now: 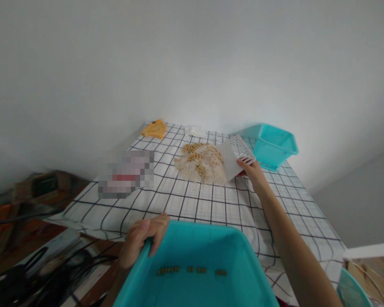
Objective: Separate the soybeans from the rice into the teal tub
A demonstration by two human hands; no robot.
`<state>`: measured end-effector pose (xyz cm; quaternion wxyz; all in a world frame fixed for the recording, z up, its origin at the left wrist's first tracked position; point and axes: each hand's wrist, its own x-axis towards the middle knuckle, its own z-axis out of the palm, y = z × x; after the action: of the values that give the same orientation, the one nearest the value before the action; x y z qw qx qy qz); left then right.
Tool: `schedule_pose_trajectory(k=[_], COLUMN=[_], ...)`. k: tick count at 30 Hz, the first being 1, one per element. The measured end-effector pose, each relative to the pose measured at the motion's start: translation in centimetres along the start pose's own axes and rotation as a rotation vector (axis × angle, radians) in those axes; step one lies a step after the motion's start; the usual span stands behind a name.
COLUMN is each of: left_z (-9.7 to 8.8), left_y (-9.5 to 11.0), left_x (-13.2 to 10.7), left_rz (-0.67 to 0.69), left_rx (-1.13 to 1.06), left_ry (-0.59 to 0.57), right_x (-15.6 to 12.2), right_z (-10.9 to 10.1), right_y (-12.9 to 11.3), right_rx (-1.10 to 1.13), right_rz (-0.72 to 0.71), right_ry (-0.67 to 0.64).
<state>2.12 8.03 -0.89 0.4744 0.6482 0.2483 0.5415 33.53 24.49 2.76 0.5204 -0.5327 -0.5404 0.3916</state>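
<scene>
My left hand [149,233] is wrapped over the left rim of a turquoise plastic bin [198,230], at the table's front edge. Several small brownish clumps lie inside the bin; they are too blurred to name. On the table, my right hand [250,170] grips a white slotted plastic scoop [228,155] by its right side. The scoop's flat front edge is tilted against the right side of a pile of pale grains [208,166], which look like rice. Yellow-brown beans [195,157] lie mixed in the pile, mostly on its top and left.
A black-and-white checked cloth [182,202] covers the table. A second turquoise bin [275,145] stands back right by the wall. A yellow cloth [155,129] and a white cloth [194,131] lie at the back. Cables and dark objects [67,264] clutter the lower left.
</scene>
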Motion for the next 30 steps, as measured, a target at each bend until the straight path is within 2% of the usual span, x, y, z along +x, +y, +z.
schedule_pose_trajectory(k=[3, 11, 21, 30], left_z=[-0.1, 0.2, -0.1, -0.3], left_y=[-0.2, -0.3, -0.3, -0.6], left_x=[-0.1, -0.3, -0.5, -0.6], left_rz=[-0.003, -0.008, -0.034, -0.03], left_rx=[-0.02, -0.076, -0.096, -0.091], left_ry=[-0.028, 0.008, -0.011, -0.038], right_x=[-0.1, 0.2, -0.6, -0.3], right_z=[0.3, 0.5, 1.0, 0.7], right_y=[0.0, 0.4, -0.8, -0.2], right_rx=[-0.008, -0.063, -0.218, -0.344], right_rz=[-0.035, -0.137, -0.256, -0.362], right_ry=[0.012, 0.036, 0.011, 0.021])
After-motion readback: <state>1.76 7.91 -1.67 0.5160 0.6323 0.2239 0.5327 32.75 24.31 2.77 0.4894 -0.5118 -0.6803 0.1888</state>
